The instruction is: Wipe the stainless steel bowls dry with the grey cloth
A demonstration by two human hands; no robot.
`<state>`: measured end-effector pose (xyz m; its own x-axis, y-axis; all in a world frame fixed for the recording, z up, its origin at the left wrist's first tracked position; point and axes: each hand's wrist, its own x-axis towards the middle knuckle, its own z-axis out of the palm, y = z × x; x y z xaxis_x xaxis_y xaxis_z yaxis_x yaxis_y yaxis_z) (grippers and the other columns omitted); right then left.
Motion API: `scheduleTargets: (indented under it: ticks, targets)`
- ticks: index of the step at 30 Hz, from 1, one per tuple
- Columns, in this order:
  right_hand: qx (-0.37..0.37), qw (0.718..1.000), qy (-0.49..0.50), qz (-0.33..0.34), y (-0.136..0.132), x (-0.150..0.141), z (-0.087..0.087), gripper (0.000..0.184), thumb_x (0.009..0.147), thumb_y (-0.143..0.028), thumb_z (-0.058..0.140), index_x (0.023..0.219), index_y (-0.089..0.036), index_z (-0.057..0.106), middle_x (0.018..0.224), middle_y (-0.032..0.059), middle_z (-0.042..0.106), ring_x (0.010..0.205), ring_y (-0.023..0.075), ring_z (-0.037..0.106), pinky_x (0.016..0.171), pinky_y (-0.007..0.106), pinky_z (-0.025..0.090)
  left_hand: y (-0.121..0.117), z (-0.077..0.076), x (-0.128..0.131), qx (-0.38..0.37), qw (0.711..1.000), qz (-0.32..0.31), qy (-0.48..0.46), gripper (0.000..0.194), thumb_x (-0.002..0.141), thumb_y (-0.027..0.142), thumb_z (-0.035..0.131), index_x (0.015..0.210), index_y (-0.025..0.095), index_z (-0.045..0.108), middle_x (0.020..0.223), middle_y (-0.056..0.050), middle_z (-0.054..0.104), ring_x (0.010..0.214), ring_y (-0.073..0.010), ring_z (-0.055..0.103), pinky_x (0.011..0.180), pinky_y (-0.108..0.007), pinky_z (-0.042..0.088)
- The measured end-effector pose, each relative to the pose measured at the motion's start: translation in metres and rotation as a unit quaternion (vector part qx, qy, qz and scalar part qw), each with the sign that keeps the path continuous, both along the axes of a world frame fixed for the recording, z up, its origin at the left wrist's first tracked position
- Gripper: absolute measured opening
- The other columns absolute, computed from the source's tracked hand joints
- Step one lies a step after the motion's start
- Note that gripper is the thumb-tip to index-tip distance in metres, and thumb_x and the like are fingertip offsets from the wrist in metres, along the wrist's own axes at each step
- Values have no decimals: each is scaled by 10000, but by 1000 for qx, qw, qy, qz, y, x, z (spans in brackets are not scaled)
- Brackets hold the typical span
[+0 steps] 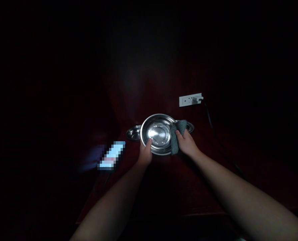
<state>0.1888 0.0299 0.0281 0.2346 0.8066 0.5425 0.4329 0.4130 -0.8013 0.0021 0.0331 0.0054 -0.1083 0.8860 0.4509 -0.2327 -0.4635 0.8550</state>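
A shiny round steel bowl (159, 132) is held up in front of me, its inside tilted towards my view. My left hand (146, 152) grips its lower left rim, with the thumb over the inner edge. At the right side, my right hand (187, 142) is closed on a grey-green cloth (174, 139), which lies over the bowl's right rim. Behind the bowl on the left sits another steel dish (133, 133). A further steel dish (190, 127) shows behind the cloth on the right, mostly hidden.
A lit phone (112, 155), its screen blurred out, is left of the bowl. On the dark red back panel is a white socket plate (184, 100) with a plugged-in charger (197, 99). A dark cable (215, 134) runs down to the right. The surroundings are very dark.
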Motion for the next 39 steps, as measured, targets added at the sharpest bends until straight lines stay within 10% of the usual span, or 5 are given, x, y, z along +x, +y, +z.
scheduleTargets:
  ticks: [21, 39]
  targets:
    - [-3, 999, 29, 23, -4, -1, 7, 356, 815, -457, 428, 986, -180, 572, 970, 99, 648, 904, 268, 595, 849, 453, 445, -3, 4, 1, 29, 999, 4, 15, 610, 809, 465, 549, 1343, 224, 380, 1363, -73, 479, 1277, -251, 429, 1110, -398, 296]
    - [-20, 998, 51, -12, -5, -1, 5, 404, 809, -500, 423, 975, -174, 595, 986, 113, 660, 910, 273, 597, 851, 450, 441, -7, 6, -4, 24, 992, -126, 13, 692, 686, 312, 668, 1312, 204, 394, 1230, -85, 578, 1211, -272, 480, 1064, -427, 322]
